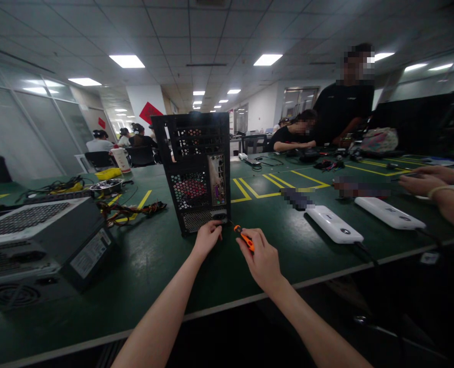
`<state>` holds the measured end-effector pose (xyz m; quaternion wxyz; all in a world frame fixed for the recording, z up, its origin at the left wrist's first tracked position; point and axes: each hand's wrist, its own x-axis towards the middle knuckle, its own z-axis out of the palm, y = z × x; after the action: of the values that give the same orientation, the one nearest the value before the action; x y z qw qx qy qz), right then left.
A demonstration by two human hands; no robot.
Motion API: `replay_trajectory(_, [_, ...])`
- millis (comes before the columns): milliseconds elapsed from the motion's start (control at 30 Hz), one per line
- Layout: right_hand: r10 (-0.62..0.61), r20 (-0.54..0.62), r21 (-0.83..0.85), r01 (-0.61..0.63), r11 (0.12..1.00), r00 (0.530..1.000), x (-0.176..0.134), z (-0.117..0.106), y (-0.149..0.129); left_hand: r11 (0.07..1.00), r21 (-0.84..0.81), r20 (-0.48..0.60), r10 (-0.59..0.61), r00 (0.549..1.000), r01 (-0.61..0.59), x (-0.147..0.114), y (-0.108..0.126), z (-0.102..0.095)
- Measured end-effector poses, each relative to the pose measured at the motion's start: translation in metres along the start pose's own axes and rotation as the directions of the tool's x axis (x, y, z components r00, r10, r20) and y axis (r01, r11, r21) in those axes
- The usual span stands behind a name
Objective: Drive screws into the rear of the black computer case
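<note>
A black computer case (175, 168) stands upright on the green table, its back panel towards me. A power supply (196, 219) sits in the bottom of that panel. My left hand (208, 237) is at the case's lower edge, fingers curled together against the power supply; whatever they pinch is too small or hidden to make out. An orange and black screwdriver (247, 241) is gripped in my right hand (264, 258). Its thin shaft points up and left at the case's lower right corner; whether the tip touches is unclear.
Grey power supplies (77, 240) lie at the left, with bundled cables (135, 210) and a metal bowl (106, 187) behind. Two white power banks (334, 225) rest at the right. Another person's hands (426, 181) are at the far right. People sit and stand beyond the table.
</note>
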<state>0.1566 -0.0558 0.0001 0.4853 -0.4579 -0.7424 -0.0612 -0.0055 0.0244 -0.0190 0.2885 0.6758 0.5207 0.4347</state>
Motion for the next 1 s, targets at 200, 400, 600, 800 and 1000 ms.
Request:
replay_trajectory(200, [-0.008, 0.046, -0.021, 0.009, 1.000, 0.999, 0.0012, -0.0022, -0.0030, 1.000, -0.008, -0.047, -0.021, 0.999, 0.021, 0.0004, -0.0023, -0.0005])
replay_trajectory(400, [-0.076, 0.054, -0.030, 0.077, 0.997, 0.996, 0.0013, -0.0019, -0.0054, 0.990, -0.089, -0.121, -0.116, 0.986, 0.106, -0.0010, 0.0001, -0.0023])
replay_trajectory(600, [-0.108, 0.063, -0.057, 0.112, 0.992, 0.992, 0.0008, 0.0004, -0.0034, 0.968, -0.225, -0.035, -0.118, 0.992, 0.108, -0.0022, 0.0023, -0.0046])
replay_trajectory(800, [-0.030, 0.045, -0.120, 0.035, 0.992, 0.999, 0.0004, -0.0021, -0.0036, 0.945, -0.307, 0.013, -0.112, 0.994, 0.110, -0.0030, 0.0022, -0.0046])
replay_trajectory(1000, [-0.080, 0.050, -0.128, 0.086, 0.988, 0.996, 0.0010, -0.0015, -0.0059, 0.951, -0.296, 0.010, -0.093, 0.996, 0.091, -0.0032, -0.0003, -0.0046])
